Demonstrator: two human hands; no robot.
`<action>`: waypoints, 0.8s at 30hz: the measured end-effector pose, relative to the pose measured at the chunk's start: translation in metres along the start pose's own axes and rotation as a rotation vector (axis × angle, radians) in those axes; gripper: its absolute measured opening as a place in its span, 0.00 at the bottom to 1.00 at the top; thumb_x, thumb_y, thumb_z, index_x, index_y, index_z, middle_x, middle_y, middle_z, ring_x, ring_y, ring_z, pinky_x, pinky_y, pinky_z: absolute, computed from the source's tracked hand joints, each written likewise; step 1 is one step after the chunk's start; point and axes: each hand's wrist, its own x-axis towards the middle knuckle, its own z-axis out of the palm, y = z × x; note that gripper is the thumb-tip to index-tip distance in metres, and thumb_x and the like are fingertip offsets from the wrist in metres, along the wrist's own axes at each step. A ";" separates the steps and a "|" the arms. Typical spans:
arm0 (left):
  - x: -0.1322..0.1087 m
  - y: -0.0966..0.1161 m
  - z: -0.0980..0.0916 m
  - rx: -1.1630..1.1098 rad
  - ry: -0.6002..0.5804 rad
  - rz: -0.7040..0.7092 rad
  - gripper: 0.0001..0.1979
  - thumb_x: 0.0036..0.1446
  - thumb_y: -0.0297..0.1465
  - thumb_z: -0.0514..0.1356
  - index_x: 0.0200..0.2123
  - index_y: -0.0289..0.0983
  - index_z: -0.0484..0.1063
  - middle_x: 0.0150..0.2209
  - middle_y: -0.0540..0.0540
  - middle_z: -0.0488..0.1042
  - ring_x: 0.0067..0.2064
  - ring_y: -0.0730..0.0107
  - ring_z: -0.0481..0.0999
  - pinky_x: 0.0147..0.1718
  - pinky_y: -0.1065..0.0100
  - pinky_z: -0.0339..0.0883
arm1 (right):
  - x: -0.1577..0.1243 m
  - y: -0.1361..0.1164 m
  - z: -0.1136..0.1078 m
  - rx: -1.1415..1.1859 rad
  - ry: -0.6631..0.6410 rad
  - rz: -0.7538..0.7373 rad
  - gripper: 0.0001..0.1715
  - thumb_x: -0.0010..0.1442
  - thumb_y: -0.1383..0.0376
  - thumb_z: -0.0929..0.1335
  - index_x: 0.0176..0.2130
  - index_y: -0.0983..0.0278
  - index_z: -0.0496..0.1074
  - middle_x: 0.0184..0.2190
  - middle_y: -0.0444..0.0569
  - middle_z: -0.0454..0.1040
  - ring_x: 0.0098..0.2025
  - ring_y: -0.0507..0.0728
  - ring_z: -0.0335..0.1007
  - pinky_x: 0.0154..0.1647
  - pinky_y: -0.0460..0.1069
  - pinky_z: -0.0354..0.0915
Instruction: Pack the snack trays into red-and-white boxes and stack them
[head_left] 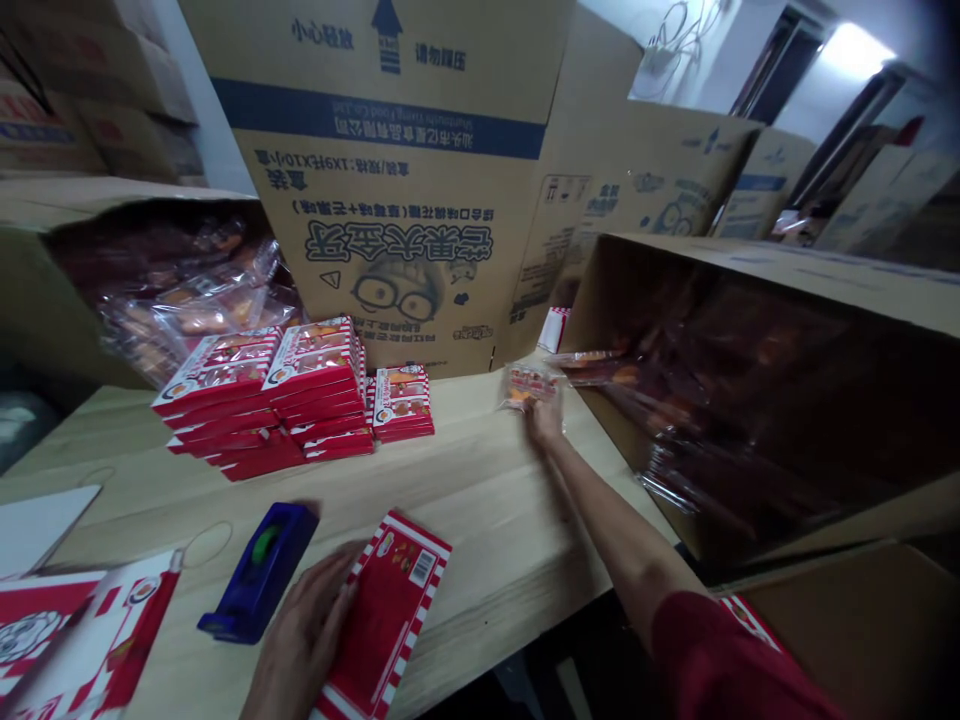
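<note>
My left hand [309, 625] is closed on the left edge of a red candy box [394, 610] with striped borders and a barcode, near the table's front edge. A blue tape dispenser [262, 570] with a green core stands just left of that hand. My right hand [543, 420] reaches far across the table, its fingers closed on a clear plastic packet of candy [531, 384]. That packet lies low at the tabletop, beside the mouth of the open carton on the right. Part of the grip is hidden behind the hand.
Stacks of red window-front boxes [262, 400] rise at the left, with a smaller stack [403, 400] alongside. Flat printed cardboard [97, 630] lies front left. Open cartons of bagged candy flank the table, left [30, 290] and right [787, 255]. A tall carton [420, 190] blocks the back.
</note>
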 end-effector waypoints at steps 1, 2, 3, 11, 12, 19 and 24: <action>-0.003 0.002 -0.004 -0.025 0.012 -0.024 0.19 0.61 0.46 0.60 0.51 0.47 0.81 0.55 0.44 0.81 0.57 0.49 0.80 0.59 0.49 0.73 | 0.002 0.002 -0.005 0.033 0.037 0.031 0.21 0.70 0.58 0.70 0.58 0.64 0.71 0.57 0.54 0.73 0.52 0.61 0.76 0.52 0.60 0.74; -0.005 0.005 -0.008 -0.053 0.035 -0.051 0.20 0.60 0.48 0.61 0.50 0.47 0.81 0.54 0.44 0.81 0.57 0.49 0.80 0.59 0.48 0.73 | 0.002 0.004 -0.012 0.071 0.082 0.070 0.21 0.70 0.58 0.70 0.58 0.64 0.71 0.57 0.54 0.73 0.52 0.61 0.76 0.52 0.60 0.74; -0.007 0.010 -0.011 -0.088 0.061 -0.082 0.21 0.59 0.49 0.61 0.50 0.46 0.81 0.54 0.43 0.81 0.57 0.47 0.79 0.61 0.48 0.71 | 0.002 0.005 -0.021 0.113 0.132 0.107 0.21 0.69 0.58 0.70 0.58 0.64 0.71 0.57 0.54 0.74 0.52 0.62 0.76 0.52 0.61 0.75; 0.001 0.082 -0.002 -0.708 0.252 -0.429 0.45 0.53 0.47 0.71 0.71 0.48 0.58 0.73 0.39 0.59 0.67 0.46 0.69 0.63 0.50 0.68 | -0.086 -0.034 -0.103 0.526 0.099 0.099 0.25 0.70 0.47 0.64 0.39 0.64 0.76 0.33 0.48 0.77 0.33 0.55 0.73 0.36 0.50 0.70; 0.000 0.089 0.000 -0.800 0.262 -0.462 0.49 0.50 0.45 0.74 0.71 0.48 0.56 0.74 0.38 0.57 0.69 0.45 0.67 0.63 0.52 0.68 | -0.109 -0.045 -0.103 0.581 -0.001 0.087 0.25 0.67 0.45 0.66 0.37 0.64 0.76 0.31 0.47 0.77 0.31 0.55 0.72 0.33 0.49 0.69; -0.062 0.104 -0.014 -1.290 -0.045 -0.663 0.26 0.49 0.37 0.76 0.51 0.34 0.80 0.45 0.38 0.85 0.45 0.54 0.85 0.45 0.61 0.79 | -0.233 -0.106 -0.059 0.837 -0.652 0.101 0.22 0.65 0.47 0.70 0.41 0.63 0.80 0.35 0.51 0.83 0.35 0.57 0.78 0.38 0.50 0.72; -0.126 0.072 -0.073 -1.150 0.434 -0.885 0.19 0.46 0.32 0.77 0.42 0.34 0.81 0.36 0.44 0.85 0.34 0.63 0.85 0.32 0.69 0.79 | -0.214 -0.125 -0.035 0.513 -1.027 -0.300 0.49 0.59 0.52 0.76 0.72 0.50 0.57 0.72 0.52 0.62 0.74 0.67 0.52 0.73 0.66 0.49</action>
